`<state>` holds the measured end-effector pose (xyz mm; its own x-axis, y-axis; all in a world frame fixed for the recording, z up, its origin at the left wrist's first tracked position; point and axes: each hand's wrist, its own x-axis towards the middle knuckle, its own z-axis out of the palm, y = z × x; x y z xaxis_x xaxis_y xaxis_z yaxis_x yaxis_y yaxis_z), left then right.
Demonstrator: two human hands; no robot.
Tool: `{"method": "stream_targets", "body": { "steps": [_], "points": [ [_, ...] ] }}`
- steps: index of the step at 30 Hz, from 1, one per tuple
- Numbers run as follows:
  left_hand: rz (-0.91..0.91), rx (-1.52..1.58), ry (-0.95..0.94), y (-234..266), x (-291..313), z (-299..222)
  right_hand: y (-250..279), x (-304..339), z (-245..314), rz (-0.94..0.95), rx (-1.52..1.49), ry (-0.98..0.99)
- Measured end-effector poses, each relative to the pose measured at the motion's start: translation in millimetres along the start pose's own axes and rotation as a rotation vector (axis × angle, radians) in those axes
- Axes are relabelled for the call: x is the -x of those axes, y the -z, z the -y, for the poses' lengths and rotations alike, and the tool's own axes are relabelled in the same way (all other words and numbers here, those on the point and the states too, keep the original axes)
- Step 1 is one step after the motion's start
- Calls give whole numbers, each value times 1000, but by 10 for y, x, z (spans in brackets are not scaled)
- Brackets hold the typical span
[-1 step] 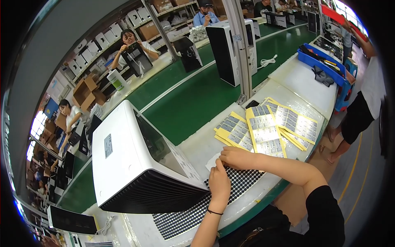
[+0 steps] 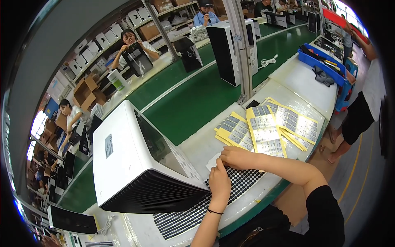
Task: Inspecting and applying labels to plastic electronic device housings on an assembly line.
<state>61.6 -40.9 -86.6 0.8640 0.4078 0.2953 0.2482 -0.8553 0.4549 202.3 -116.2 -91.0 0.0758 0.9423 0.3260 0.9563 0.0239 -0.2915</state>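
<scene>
My left hand (image 2: 220, 183) and my right hand (image 2: 236, 157) meet at a small white sheet (image 2: 212, 161) on the white bench top. Both sets of fingertips pinch at the sheet, and what lies between them is too small to make out. Just left of the hands a big white appliance (image 2: 131, 164) lies on its side, its dark grille facing me. Under my left wrist lies a white sheet of black round pads (image 2: 189, 212). Several yellow label sheets (image 2: 265, 131) are fanned out beyond my right forearm.
A green conveyor belt (image 2: 193, 99) runs behind the bench, with an upright white appliance (image 2: 230, 45) and a metal post (image 2: 242, 53) on it. A blue tray (image 2: 325, 66) sits at the far right. A person (image 2: 366, 103) stands at the right, and others work across the belt.
</scene>
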Motion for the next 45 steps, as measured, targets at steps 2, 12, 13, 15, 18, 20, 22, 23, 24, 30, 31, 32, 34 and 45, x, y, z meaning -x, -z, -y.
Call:
{"method": "stream_targets", "body": {
  "steps": [2,12,13,15,18,20,22,23,24,30,31,32,34,45],
  "points": [
    [-27,-6,-22,-41,-35,36,4,-4,-41,10,16,23],
    [-71,6,-70,-98,-15,149,727,-236,43,-293,-218,-52],
    [-33,27,-38,-49,-9,126,965,-354,192,-345,-274,-32],
    [-48,45,-94,-61,-9,157,1412,-588,532,-445,-355,65],
    [-112,43,-208,-3,23,118,1910,-916,1075,-535,-458,297],
    [-117,105,-282,153,82,59,2067,-1121,1382,-442,-554,412],
    [-111,201,-403,396,158,-75,2131,-1225,1528,-370,-548,409],
    [-115,200,-409,542,226,-148,2163,-1265,1559,-248,-533,371],
    [-153,241,-460,695,304,-200,2177,-1304,1576,-123,-522,336],
    [-448,294,-445,1770,768,-384,2211,-1370,1549,-37,-494,377],
    [-522,269,-406,1890,835,-258,2150,-1448,1534,-31,-508,433],
    [-603,143,-445,2120,842,-266,2131,-1451,1511,-28,-494,445],
    [-1152,-149,-265,2173,933,4,2154,-1440,1522,-53,-458,508],
    [-1181,324,-353,2927,312,92,1915,-1185,1592,-564,-64,687]
  ]
}}
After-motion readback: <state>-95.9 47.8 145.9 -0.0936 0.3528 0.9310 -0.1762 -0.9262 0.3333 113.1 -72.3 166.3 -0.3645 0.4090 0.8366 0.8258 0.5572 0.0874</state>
